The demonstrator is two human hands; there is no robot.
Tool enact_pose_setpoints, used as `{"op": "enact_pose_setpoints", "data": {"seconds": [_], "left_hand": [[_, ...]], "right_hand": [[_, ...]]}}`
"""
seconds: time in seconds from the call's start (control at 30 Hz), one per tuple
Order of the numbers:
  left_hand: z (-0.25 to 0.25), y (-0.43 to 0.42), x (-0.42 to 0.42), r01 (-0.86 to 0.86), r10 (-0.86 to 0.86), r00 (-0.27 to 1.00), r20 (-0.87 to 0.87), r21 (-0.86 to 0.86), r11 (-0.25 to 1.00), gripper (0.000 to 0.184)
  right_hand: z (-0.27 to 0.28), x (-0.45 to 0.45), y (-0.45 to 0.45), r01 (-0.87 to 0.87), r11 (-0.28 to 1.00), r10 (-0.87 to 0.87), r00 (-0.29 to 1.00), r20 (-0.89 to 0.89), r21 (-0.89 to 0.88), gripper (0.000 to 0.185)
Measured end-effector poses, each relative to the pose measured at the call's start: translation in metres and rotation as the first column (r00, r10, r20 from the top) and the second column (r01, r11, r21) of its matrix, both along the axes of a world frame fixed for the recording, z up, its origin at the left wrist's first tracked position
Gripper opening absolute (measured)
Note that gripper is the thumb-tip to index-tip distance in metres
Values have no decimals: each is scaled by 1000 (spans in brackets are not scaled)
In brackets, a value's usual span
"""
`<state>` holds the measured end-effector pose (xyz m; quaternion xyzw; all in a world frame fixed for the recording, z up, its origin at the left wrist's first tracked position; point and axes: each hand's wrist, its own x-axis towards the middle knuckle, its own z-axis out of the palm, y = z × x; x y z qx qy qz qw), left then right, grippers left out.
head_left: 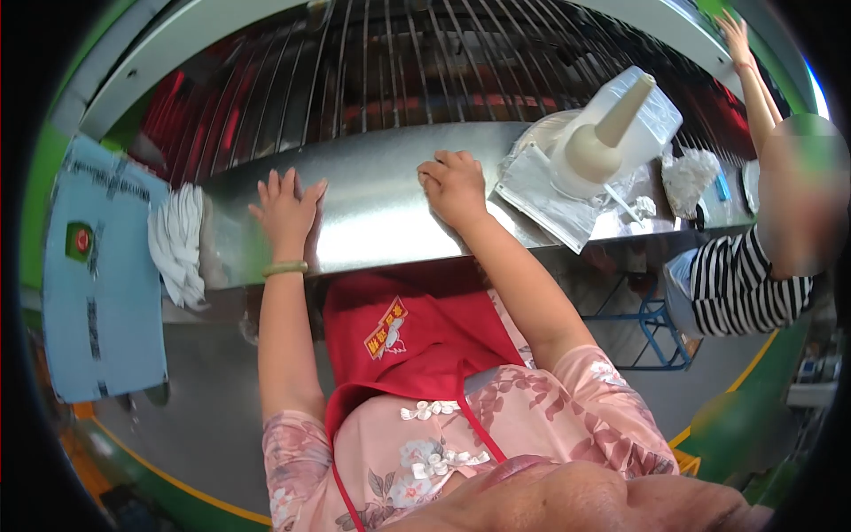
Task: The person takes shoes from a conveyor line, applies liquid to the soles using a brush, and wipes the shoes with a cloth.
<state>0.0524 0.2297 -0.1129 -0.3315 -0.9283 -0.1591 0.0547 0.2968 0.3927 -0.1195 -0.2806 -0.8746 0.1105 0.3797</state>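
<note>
My left hand (288, 213) rests with spread fingers on the shiny metal tabletop (363, 213), a bangle round its wrist. Further right, my right hand (456, 186) lies on the same metal surface with its fingers curled; whether anything is under them cannot be made out. White cloths (180, 244) hang over the table's left end, beside my left hand. To the right of my right hand stands a white plastic bottle (585, 160) with a long cone nozzle, next to a stack of clear plastic bags (545, 195).
A blue box (106, 266) stands at the left. Behind the table runs a wire grille (399, 62). A crumpled plastic bag (689, 182) lies at the right. A co-worker in a striped shirt (749, 284) sits there with arms raised, near a blue metal stool (656, 332).
</note>
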Motion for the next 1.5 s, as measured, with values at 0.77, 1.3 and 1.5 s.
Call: {"op": "enact_pose_setpoints", "data": {"seconds": [0.77,1.3,1.5], "left_hand": [[29,-10,12,44,-51,991,121,65,997,75],[8,-17,12,121,-73,986,-147,351,929,72],[14,-18,12,130,-92,988,-123,346,929,71]], "right_hand": [[4,-3,6,-61,994,52,993,104,89,13],[6,-4,3,-60,992,45,990,133,111,15],[8,-5,0,-60,994,48,992,120,96,14]]}}
